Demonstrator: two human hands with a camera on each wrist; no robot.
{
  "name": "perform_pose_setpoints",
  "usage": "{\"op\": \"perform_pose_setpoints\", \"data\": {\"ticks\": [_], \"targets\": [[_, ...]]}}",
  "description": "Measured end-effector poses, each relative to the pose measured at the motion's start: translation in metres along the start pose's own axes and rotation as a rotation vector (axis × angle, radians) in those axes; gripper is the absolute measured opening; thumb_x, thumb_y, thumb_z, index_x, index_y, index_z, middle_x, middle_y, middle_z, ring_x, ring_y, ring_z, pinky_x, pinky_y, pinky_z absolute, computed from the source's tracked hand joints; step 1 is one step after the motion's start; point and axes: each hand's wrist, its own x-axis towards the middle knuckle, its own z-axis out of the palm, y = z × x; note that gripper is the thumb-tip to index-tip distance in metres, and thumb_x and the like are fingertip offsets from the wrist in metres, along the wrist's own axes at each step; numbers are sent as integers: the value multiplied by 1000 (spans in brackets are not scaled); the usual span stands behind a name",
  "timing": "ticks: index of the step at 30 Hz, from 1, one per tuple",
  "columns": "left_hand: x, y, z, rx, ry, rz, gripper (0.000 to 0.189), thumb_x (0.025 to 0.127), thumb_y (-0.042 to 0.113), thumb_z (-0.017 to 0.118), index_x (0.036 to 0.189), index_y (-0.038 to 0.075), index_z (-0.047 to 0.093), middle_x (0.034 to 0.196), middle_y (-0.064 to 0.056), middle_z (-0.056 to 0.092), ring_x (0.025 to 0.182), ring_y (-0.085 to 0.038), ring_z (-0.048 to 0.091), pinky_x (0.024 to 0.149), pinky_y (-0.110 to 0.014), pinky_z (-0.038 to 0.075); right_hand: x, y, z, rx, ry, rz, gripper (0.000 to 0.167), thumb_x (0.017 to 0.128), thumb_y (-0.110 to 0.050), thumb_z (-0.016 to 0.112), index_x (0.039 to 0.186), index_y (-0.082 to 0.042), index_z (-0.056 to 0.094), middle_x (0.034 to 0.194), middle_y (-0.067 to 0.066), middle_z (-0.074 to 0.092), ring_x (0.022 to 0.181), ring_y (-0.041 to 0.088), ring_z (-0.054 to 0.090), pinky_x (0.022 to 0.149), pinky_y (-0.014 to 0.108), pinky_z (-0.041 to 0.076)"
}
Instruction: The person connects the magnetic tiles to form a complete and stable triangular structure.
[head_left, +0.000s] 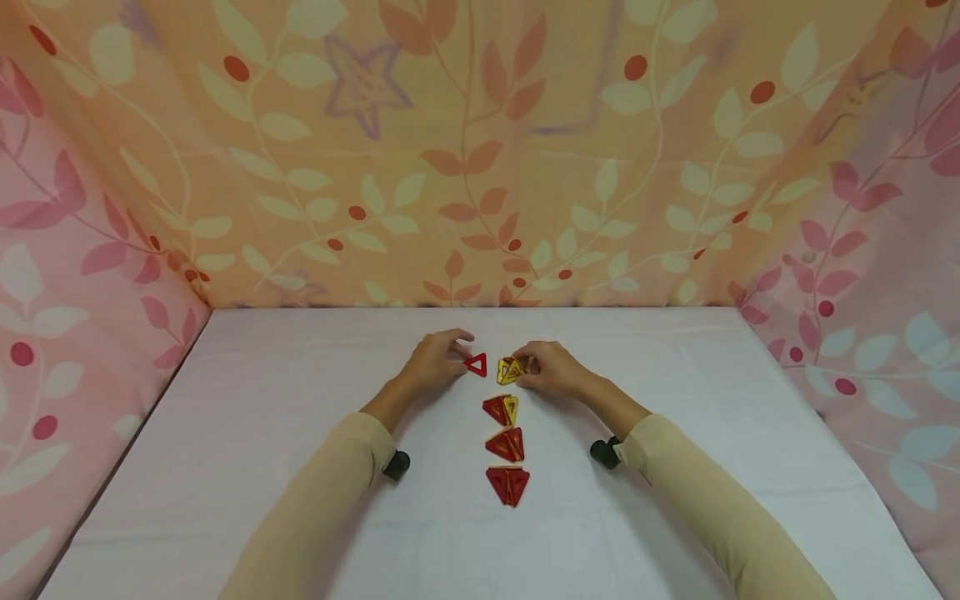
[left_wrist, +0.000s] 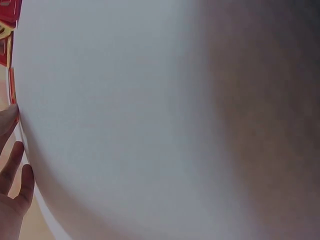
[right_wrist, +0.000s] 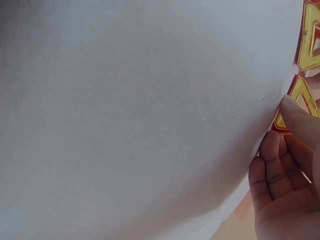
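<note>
At the far middle of the table, my left hand (head_left: 435, 360) pinches a corner of a red triangular magnetic tile (head_left: 483, 365), an open frame with a hollow centre. In the left wrist view only part of the left hand (left_wrist: 12, 200) shows, at the left edge. Just to the right, my right hand (head_left: 553, 367) holds yellow triangular tiles (head_left: 503, 372) with thumb and fingers, a bit of red showing behind them. In the right wrist view the thumb lies against a yellow tile (right_wrist: 281, 122). A small gap separates the red tile from the yellow ones.
Three groups of standing triangular tiles run toward me in a column: a red and yellow group (head_left: 496, 408), a red group (head_left: 504, 445) and a nearer red group (head_left: 498, 478). They stand on a white-covered table (head_left: 300, 500). Patterned curtains (head_left: 300, 167) enclose the back and sides.
</note>
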Motion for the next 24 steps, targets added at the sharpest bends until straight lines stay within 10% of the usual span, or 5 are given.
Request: {"op": "perform_pose_setpoints", "data": {"ticks": [24], "targets": [[3, 11, 13, 16, -40, 15, 45, 87, -3, 72, 130, 5, 61, 104, -6, 74, 110, -24, 64, 105, -44, 43, 0, 0, 1, -15, 15, -23, 39, 86, -12, 78, 120, 3, 67, 94, 3, 64, 77, 13, 53, 67, 25, 45]]}}
